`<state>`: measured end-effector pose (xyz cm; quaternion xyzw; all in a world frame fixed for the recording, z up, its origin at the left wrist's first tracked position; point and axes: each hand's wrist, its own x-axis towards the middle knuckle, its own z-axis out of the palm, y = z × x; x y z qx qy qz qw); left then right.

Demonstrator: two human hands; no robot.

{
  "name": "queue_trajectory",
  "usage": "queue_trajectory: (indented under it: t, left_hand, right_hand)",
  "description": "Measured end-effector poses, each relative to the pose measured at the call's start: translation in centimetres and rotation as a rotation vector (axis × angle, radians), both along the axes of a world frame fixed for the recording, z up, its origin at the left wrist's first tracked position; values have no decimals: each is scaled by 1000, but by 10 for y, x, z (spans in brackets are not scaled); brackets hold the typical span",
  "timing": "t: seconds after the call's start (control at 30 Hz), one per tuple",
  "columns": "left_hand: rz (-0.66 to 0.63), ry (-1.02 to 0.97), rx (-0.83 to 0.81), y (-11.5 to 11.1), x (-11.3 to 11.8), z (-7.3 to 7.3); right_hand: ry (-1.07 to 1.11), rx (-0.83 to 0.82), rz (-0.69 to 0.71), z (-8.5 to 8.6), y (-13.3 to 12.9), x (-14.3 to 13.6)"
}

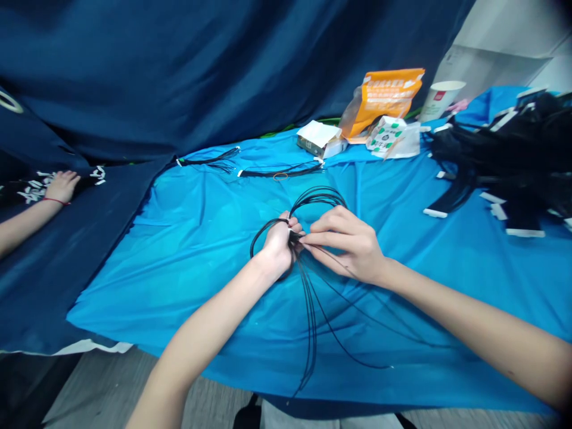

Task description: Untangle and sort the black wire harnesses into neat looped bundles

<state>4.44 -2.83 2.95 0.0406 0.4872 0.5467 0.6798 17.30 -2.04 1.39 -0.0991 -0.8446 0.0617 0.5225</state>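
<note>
A looped bundle of thin black wires (318,195) is held over the blue-covered table, in the middle of the head view. My left hand (280,241) is closed round the bundle near a connector end. Thumb and fingers of my right hand (346,244) pinch at the wires right beside the left fingers; the exact strand between the fingertips is too small to make out. Several loose wire ends fan out below both hands, towards the table's near edge.
Two flat wire bundles (281,173) (210,159) lie further back. A big pile of black cables with white connectors (469,161) covers the right side. An orange pouch (386,101), small box (319,140) and paper cup (440,100) stand behind. Another person's hand (62,186) rests at left.
</note>
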Motion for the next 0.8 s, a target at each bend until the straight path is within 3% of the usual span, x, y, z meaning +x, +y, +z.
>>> queue_trajectory:
  t: [0.3,0.4,0.47,0.57,0.63,0.73,0.8]
  left_hand:
    - [39,36,15,3,-2,-6]
    - [89,116,114,-1,-1,-4]
    - [101,182,210,-4,1,-3]
    - [137,292,333,-8,5,-1]
    - [184,376,385,-9,7,-1]
    - [238,486,444,-9,9,-3]
    - [259,542,482,-9,9,-5]
  right_hand:
    - [279,-662,197,12,8,8]
    - [320,-876,260,17,20,20]
    - [328,-916,260,21,27,28]
    - [421,-838,163,27,30,35]
    - [462,-683,21,31,24,34]
    - [316,-341,-237,34,9,27]
    - [179,-171,-299,32,0,22]
